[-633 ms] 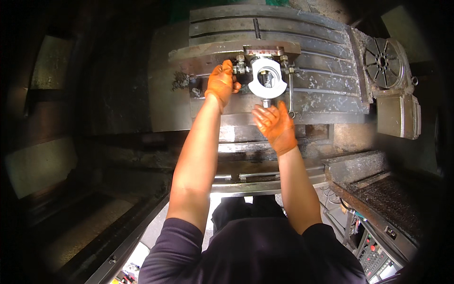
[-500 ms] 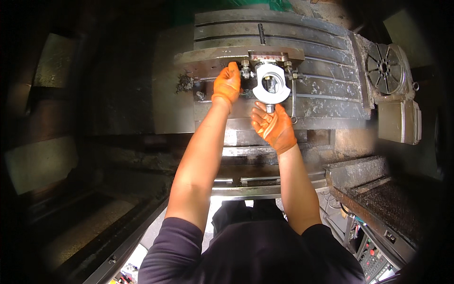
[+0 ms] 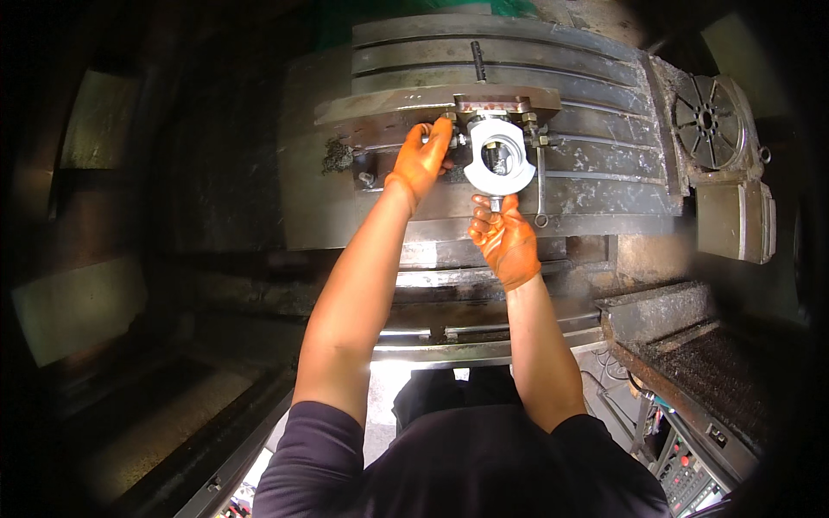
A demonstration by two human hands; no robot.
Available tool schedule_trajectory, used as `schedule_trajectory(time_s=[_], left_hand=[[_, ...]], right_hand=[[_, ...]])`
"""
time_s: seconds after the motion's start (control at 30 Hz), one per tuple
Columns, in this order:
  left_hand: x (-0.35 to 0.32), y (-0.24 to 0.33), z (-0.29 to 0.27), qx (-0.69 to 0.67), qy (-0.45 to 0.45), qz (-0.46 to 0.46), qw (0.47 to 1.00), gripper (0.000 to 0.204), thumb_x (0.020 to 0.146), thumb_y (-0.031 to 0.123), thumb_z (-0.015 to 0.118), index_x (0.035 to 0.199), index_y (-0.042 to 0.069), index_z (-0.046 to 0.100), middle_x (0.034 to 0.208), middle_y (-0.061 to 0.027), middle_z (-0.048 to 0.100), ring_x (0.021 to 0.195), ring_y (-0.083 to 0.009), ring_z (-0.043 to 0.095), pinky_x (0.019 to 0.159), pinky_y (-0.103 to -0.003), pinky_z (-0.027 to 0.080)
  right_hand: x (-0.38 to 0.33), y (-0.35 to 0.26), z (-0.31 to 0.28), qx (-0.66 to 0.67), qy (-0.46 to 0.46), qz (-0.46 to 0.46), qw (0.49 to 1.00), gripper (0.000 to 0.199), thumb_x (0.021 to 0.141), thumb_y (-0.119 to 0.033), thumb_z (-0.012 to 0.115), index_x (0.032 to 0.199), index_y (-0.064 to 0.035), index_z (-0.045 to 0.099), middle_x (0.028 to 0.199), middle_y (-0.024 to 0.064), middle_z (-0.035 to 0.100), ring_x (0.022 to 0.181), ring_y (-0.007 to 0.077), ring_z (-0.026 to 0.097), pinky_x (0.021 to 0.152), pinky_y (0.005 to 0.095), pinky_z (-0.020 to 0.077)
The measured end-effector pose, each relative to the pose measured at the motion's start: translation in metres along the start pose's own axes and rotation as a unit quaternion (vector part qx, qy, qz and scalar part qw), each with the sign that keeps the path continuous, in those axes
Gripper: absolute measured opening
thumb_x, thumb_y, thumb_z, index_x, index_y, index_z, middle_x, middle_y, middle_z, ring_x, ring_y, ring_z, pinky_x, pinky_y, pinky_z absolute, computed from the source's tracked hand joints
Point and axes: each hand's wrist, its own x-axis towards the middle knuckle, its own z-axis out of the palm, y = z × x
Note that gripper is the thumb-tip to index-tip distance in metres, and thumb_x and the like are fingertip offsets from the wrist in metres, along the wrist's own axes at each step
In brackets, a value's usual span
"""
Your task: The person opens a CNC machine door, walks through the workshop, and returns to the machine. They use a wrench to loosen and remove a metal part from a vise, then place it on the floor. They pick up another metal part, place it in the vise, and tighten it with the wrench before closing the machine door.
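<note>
A bright metal ring-shaped part [image 3: 515,175] with a large round hole sits in a fixture against a dark steel bar [image 3: 380,105]. My left hand [image 3: 421,164], in an orange glove, has thumb and fingers closed at the outer end of the clamp bolt [image 3: 460,140] left of the ring; the fingers hide that end. Just below the ring, my right hand [image 3: 507,246], also gloved in orange, curls its fingers around the short metal stem [image 3: 496,204] at the part's near edge. A wrench [image 3: 541,190] hangs from the bolt on the right side.
Beneath the fixture lies a slotted machine table [image 3: 596,160]. A round slotted plate [image 3: 708,119] stands at its right end. Dark metal chips [image 3: 337,155] are heaped left of my left hand. A black rod [image 3: 477,62] rises behind the bar. A control panel [image 3: 686,475] shows at lower right.
My left hand has shifted right, and its fingers now meet the left clamp bolt. My right hand's fingers have curled in more under the ring. The view has moved slightly.
</note>
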Motion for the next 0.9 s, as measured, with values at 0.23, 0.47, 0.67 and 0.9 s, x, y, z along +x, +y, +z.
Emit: schedule_trajectory(time_s=[0.23,0.47,0.67,0.9], left_hand=[[0.030,-0.030,0.010,-0.016,0.075,0.147,0.986,0.033,0.090,0.031,0.060,0.067,0.007,0.057,0.065,0.0037,0.051,0.059,-0.0087,0.044,0.055,-0.029,0.036],[0.017,0.021,-0.004,0.119,-0.020,-0.172,0.978,0.043,0.095,0.047,0.051,0.088,0.008,0.067,0.070,-0.0035,0.058,0.063,-0.0174,0.056,0.054,-0.033,0.048],[0.002,-0.003,-0.021,-0.099,-0.121,-0.014,0.988,0.035,0.101,0.040,0.054,0.109,0.005,0.055,0.082,-0.0051,0.057,0.060,-0.0146,0.056,0.060,-0.030,0.052],[-0.007,0.013,-0.007,0.059,-0.025,-0.099,0.993,0.037,0.104,0.042,0.046,0.124,0.014,0.058,0.088,-0.0070,0.062,0.059,-0.0161,0.057,0.052,-0.033,0.050]], right_hand=[[0.009,-0.001,-0.004,0.128,-0.065,0.148,0.979,0.049,0.094,-0.057,0.059,0.109,-0.0103,0.062,0.097,0.0067,0.068,0.073,0.0198,0.057,0.074,0.0379,0.0475],[0.011,0.019,-0.021,-0.161,0.010,-0.155,0.975,0.020,0.095,-0.017,0.060,0.110,-0.0035,0.058,0.101,0.0089,0.063,0.085,0.0193,0.061,0.080,0.0337,0.0486],[-0.019,-0.013,0.025,-0.058,0.145,0.008,0.988,0.044,0.102,-0.039,0.052,0.125,-0.0013,0.055,0.124,0.0168,0.061,0.112,0.0297,0.063,0.100,0.0405,0.0489],[-0.024,-0.013,0.033,-0.113,0.119,-0.049,0.985,0.056,0.103,-0.045,0.050,0.135,0.0012,0.047,0.130,0.0177,0.058,0.123,0.0301,0.058,0.106,0.0415,0.0446]])
